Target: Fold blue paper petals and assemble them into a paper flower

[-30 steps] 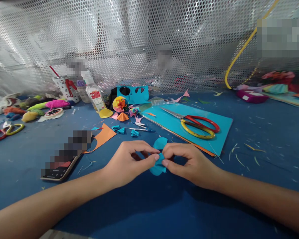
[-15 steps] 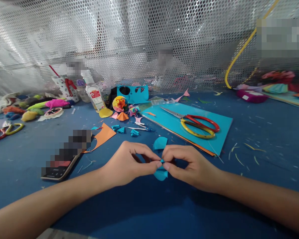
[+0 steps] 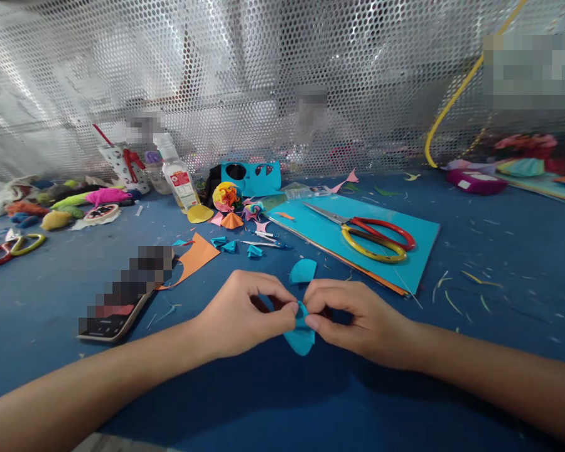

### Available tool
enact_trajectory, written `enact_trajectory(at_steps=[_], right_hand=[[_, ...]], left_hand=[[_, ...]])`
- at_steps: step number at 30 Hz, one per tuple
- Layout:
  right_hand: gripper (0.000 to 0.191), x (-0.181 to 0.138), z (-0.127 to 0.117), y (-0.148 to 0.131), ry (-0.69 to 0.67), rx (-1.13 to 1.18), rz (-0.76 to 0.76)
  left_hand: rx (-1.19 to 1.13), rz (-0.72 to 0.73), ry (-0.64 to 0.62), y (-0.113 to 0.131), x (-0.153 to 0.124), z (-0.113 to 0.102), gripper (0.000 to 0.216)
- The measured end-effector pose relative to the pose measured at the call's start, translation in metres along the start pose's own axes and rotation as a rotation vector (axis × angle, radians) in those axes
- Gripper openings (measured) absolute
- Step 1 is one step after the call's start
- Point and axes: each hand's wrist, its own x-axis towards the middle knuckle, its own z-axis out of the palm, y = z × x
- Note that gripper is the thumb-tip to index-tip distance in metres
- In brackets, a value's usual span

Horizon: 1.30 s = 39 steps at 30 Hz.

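Between my hands is a small blue paper piece (image 3: 301,336), its rounded edge hanging down toward me. My left hand (image 3: 249,311) pinches its upper left side with thumb and fingertips. Opposite it, my right hand (image 3: 353,317) pinches the upper right side. The fingertips hide part of the fold. Just beyond the hands lies a blue paper wedge (image 3: 302,271) with a curved edge. Several small folded blue paper pieces (image 3: 255,251) rest farther back, near an orange paper offcut (image 3: 198,257).
Red-and-yellow scissors (image 3: 376,242) lie on blue paper sheets (image 3: 414,226) at right. A phone (image 3: 127,301) is at left. Behind stand a glue bottle (image 3: 179,179), a colourful paper ball (image 3: 226,197) and a cut-out blue sheet (image 3: 263,182). Other scissors (image 3: 12,246) lie far left.
The held paper has turned and shifted slightly toward me, showing more of its surface. My left fingertips have drawn a little to the left, away from my right ones.
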Motion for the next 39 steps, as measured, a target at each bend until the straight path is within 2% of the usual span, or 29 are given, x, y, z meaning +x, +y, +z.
enact_trajectory(at_steps=[6,11,26,34,37,39], right_hand=[[0.014,-0.001,-0.001,0.000,-0.022,0.008,-0.004],[0.017,0.000,-0.002,0.000,-0.031,0.047,0.080],[0.018,0.004,-0.004,0.001,-0.161,0.204,0.178],[0.019,0.005,-0.003,-0.008,-0.213,0.189,0.156],[0.021,0.005,-0.003,-0.014,-0.237,0.166,0.196],[0.019,0.006,-0.004,-0.017,-0.218,0.118,0.246]], left_hand=[[-0.005,-0.003,-0.023,0.001,-0.001,0.001,0.014],[-0.101,-0.057,-0.048,-0.003,0.001,-0.004,0.016],[-0.331,-0.416,-0.233,0.001,0.007,-0.011,0.013],[-0.247,-0.397,-0.356,0.003,0.003,-0.010,0.016],[-0.247,-0.380,-0.402,0.002,0.002,-0.009,0.018],[-0.266,-0.370,-0.386,0.002,0.003,-0.007,0.018]])
